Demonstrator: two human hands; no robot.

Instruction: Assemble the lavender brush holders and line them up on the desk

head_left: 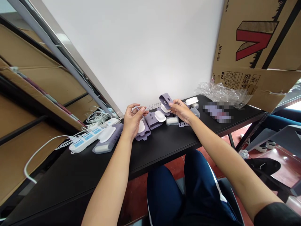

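Note:
My left hand (133,119) pinches near the left end of a thin metal coil spring (154,106); a slim purple edge also shows at its fingers, and I cannot tell what it belongs to. The spring runs stretched toward a purple plastic shell (166,100), whose edge my right hand (181,110) grips between thumb and fingers. Below the hands lie more purple housings (153,121) with cut-outs, one partly under my left hand. White rounded caps (160,116) and a clear-cased white block (172,121) rest among them. A flat purple strip (183,124) lies beneath my right wrist.
At the left of the black table (162,144) are a white power strip (88,138) with tangled cables and a purple-and-white unit (108,138). Toward the right lie a clear plastic bag (223,92) and a blurred purple package (217,113). A large cardboard box (254,69) stands behind.

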